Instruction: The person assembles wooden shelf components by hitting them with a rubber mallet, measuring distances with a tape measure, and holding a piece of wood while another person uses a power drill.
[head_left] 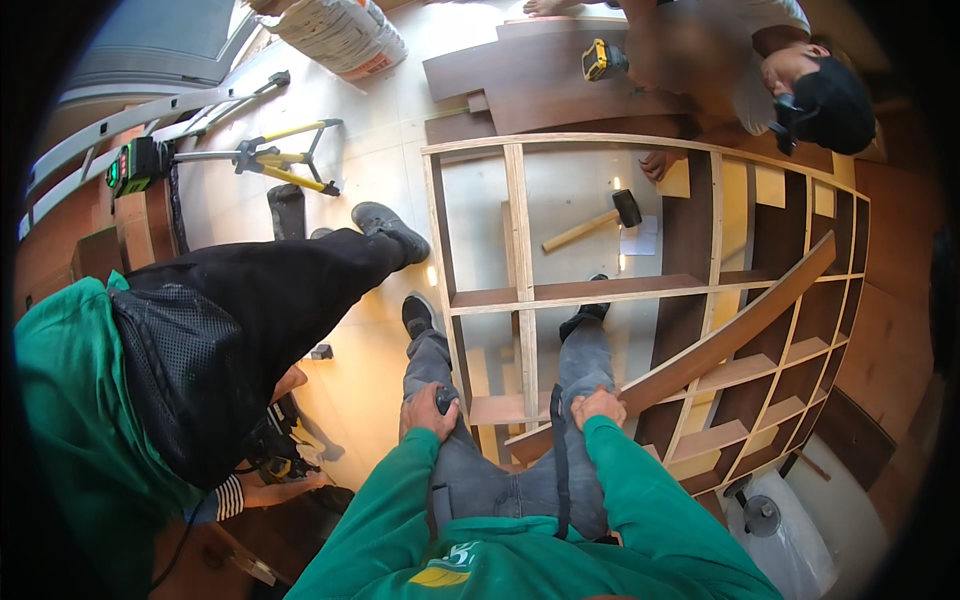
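My left hand (424, 413) rests on my left thigh, its fingers closed round a small black object (446, 400) whose kind I cannot make out. On my right leg lies my right hand (599, 405), fingers curled; whatever they hold, if anything, is hidden. Beside it a long brown board (735, 312) lies slantwise over a large wooden shelf frame (610, 290) with many compartments. The board runs behind my right leg. A black strap (560, 465) hangs along that leg. My right foot stands within a frame compartment, the left one just outside it.
Inside the frame lies a mallet (590, 225). At far right a co-worker (820, 100) leans over brown panels (520, 75) with a yellow-black tool (600, 62). Another person (200, 330) bends down at left. A yellow-legged tripod (290, 160), ladder (95, 140) and white sack (335, 35) stand beyond.
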